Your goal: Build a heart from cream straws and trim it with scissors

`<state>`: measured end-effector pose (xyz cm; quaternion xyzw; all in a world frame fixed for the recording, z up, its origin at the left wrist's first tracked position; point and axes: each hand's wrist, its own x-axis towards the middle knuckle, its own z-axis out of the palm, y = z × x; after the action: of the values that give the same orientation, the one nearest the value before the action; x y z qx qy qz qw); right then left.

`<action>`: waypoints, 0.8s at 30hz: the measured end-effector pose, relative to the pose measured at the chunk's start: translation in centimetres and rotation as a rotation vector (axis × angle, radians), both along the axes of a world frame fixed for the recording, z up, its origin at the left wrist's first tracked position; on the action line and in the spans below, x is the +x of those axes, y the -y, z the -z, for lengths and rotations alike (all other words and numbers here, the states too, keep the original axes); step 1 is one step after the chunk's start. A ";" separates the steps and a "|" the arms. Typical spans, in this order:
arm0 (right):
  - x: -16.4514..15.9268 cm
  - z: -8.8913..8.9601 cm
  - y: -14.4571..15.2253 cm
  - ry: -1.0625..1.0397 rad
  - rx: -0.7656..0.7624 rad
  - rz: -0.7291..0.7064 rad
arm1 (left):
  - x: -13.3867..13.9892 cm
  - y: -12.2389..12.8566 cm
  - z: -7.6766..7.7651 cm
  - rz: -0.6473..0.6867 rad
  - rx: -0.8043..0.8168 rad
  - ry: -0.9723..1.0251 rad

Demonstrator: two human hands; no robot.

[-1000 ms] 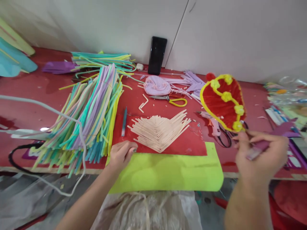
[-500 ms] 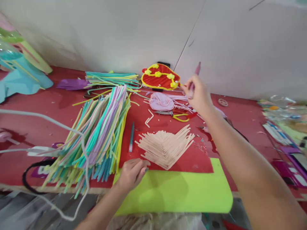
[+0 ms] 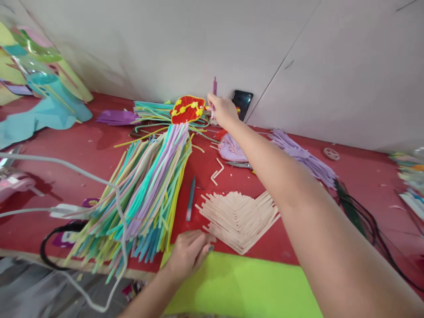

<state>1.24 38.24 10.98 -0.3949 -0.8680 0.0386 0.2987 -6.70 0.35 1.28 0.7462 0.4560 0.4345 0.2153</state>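
Observation:
My right hand [image 3: 225, 111] reaches to the back of the table, its fingers closed round an upright pink pen [image 3: 214, 86]. A red ornament with a yellow fuzzy border and yellow flowers [image 3: 187, 110] extends left from the same fingers; a red tassel [image 3: 220, 134] shows beneath. My left hand [image 3: 190, 252] rests at the near edge with fingers loosely curled together, nothing visible in them. Just right of it lies a V-patterned piece of cream fuzzy stems [image 3: 239, 221], partly behind my right forearm. The lime-green sheet [image 3: 238, 287] lies under my left wrist.
A large bundle of coloured fuzzy stems [image 3: 145, 185] fills the left, crossed by a white cable [image 3: 121, 212]. A teal pen [image 3: 191, 198], scissors [image 3: 239, 164], lilac stems [image 3: 301, 154] and a roll [image 3: 331, 153] lie about. A phone [image 3: 243, 104] leans on the wall.
My right hand has moved left with the pen and the ornament, uncovering the phone. My left hand stays at the near edge. The view has shifted somewhat.

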 end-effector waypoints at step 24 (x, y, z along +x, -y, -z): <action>17.6 2.6 27.5 -0.339 -0.233 0.064 | -0.3 0.2 0.0 0.015 -0.032 -0.056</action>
<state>18.86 10.77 8.40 -0.4420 -0.7818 0.1951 0.3941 -6.96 0.12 1.30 0.7579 0.4634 0.4044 0.2175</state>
